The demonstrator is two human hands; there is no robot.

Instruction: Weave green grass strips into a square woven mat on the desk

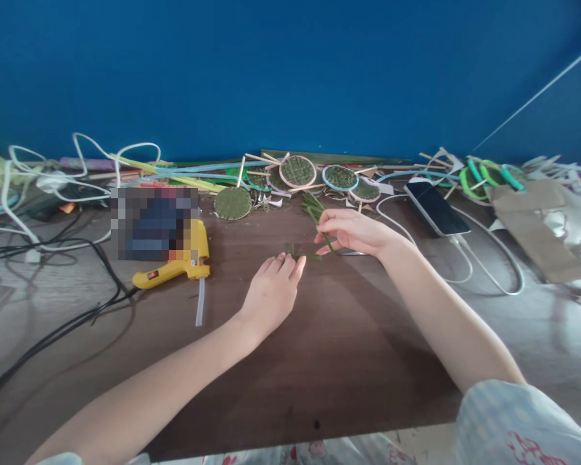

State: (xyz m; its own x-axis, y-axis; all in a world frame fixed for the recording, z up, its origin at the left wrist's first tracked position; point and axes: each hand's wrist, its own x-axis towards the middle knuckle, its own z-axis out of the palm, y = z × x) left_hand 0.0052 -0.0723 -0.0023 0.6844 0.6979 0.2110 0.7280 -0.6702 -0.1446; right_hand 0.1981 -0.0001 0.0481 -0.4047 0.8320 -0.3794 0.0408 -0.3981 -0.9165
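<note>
My right hand (351,230) is closed on a thin bunch of green grass-like strips (314,210) that stick out up and to the left from its fingers. My left hand (274,292) rests palm down on the brown table (290,361), fingers together, their tips touching a few short green strips (294,252) lying on the wood. The two hands are close together near the table's middle. Behind them lie several round woven green discs (297,171), some with pink or blue rims.
A yellow glue gun (179,265) lies left of my left hand, a glue stick (200,302) below it. White and black cables (53,194) spread on the left. A phone (436,208) on a white cable, green rings (484,174) and brown paper (532,219) sit right.
</note>
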